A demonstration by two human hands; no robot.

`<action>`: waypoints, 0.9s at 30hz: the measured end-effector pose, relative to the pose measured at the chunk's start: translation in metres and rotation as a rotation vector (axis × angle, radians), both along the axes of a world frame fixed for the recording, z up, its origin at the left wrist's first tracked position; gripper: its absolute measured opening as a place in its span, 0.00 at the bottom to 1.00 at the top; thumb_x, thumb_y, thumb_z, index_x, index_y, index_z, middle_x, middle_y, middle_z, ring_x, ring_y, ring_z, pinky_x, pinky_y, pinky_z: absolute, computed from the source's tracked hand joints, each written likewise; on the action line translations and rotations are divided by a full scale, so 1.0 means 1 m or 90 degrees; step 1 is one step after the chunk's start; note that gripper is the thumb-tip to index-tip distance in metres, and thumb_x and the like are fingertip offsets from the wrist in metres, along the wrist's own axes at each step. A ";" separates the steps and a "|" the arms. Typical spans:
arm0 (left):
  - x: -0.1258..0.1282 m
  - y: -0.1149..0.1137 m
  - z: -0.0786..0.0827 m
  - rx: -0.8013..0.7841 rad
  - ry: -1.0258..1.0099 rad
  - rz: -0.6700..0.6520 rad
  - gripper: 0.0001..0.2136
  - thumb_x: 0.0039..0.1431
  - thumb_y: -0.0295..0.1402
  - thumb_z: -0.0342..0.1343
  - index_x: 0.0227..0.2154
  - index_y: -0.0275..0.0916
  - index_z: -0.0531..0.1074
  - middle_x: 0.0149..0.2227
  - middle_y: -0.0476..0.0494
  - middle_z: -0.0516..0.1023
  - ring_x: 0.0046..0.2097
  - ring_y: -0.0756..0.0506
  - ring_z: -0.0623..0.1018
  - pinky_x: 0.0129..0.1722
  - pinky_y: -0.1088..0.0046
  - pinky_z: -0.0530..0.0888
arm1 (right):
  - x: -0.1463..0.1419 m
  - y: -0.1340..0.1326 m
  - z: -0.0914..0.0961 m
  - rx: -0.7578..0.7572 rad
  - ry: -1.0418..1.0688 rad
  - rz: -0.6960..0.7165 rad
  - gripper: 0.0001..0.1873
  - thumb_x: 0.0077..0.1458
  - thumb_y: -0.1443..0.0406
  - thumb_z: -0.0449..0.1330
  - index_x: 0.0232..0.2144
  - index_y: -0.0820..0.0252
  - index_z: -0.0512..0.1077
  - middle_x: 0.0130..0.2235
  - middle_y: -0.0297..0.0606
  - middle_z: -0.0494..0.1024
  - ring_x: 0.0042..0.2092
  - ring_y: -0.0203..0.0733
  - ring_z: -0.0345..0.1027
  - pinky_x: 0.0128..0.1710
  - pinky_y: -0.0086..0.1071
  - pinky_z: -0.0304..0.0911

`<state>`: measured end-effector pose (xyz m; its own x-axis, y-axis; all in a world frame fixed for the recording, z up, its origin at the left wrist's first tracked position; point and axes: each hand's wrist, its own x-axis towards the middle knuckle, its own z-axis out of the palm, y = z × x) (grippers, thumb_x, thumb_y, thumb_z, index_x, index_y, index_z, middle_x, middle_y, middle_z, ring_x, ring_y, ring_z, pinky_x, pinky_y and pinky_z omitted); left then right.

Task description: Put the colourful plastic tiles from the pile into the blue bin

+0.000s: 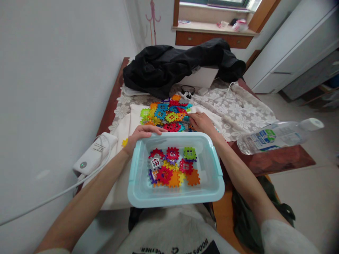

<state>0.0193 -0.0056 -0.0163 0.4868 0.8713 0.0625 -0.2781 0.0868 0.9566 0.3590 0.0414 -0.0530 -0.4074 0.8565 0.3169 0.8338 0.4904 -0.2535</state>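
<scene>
Left hand on blue tub

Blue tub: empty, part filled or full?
Part filled: a loose cluster of colourful plastic pieces lies on the bottom of the blue tub, with bare bottom and walls showing around it.

Looks light blue on the tub. Shows red, orange, yellow, green and purple on the toy pieces inside. Has white flowers on grey cloth.

At ten o'clock I see a plain pale-grey wall; at one, a brown wood-framed window; at two, a tall white smooth-fronted cabinet; at four, pale floor tiles.
</scene>
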 end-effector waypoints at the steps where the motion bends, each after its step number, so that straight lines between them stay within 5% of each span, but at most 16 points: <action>1: 0.000 0.000 0.000 -0.003 0.001 0.000 0.12 0.48 0.34 0.64 0.33 0.36 0.89 0.46 0.35 0.89 0.46 0.38 0.85 0.46 0.68 0.79 | 0.001 0.001 0.000 0.004 -0.008 -0.003 0.21 0.75 0.63 0.50 0.59 0.61 0.78 0.52 0.52 0.85 0.54 0.59 0.75 0.54 0.50 0.65; 8: -0.001 0.001 -0.001 0.009 0.007 0.001 0.12 0.49 0.35 0.64 0.34 0.37 0.89 0.46 0.35 0.89 0.47 0.37 0.85 0.46 0.67 0.79 | 0.006 0.004 -0.001 0.037 0.055 -0.005 0.16 0.64 0.69 0.57 0.50 0.57 0.81 0.50 0.49 0.83 0.53 0.58 0.73 0.53 0.50 0.67; 13: 0.000 0.000 -0.001 0.009 0.006 -0.006 0.12 0.49 0.35 0.64 0.34 0.37 0.89 0.46 0.36 0.89 0.46 0.38 0.86 0.45 0.67 0.80 | 0.002 0.003 0.007 -0.002 0.451 -0.005 0.11 0.64 0.58 0.61 0.46 0.53 0.76 0.45 0.39 0.83 0.45 0.47 0.75 0.49 0.42 0.71; 18: -0.001 -0.001 0.000 0.018 0.005 -0.005 0.11 0.51 0.35 0.64 0.34 0.39 0.89 0.45 0.37 0.89 0.47 0.37 0.85 0.47 0.64 0.80 | -0.004 -0.003 0.020 -0.138 0.782 0.056 0.19 0.62 0.46 0.65 0.44 0.47 0.67 0.33 0.28 0.76 0.32 0.40 0.71 0.37 0.35 0.72; 24: 0.000 -0.001 0.001 0.001 0.006 -0.011 0.12 0.50 0.35 0.64 0.34 0.38 0.89 0.46 0.36 0.89 0.47 0.38 0.85 0.48 0.66 0.79 | -0.014 -0.032 0.045 -0.282 0.693 0.250 0.28 0.58 0.35 0.66 0.32 0.50 0.71 0.40 0.39 0.86 0.47 0.53 0.81 0.51 0.52 0.76; 27: 0.000 -0.001 0.001 0.006 0.013 -0.005 0.12 0.49 0.35 0.64 0.34 0.38 0.89 0.46 0.36 0.89 0.47 0.38 0.85 0.48 0.67 0.79 | -0.017 -0.032 0.045 -0.265 0.667 0.236 0.32 0.65 0.34 0.56 0.28 0.52 0.74 0.45 0.44 0.88 0.53 0.57 0.81 0.59 0.57 0.74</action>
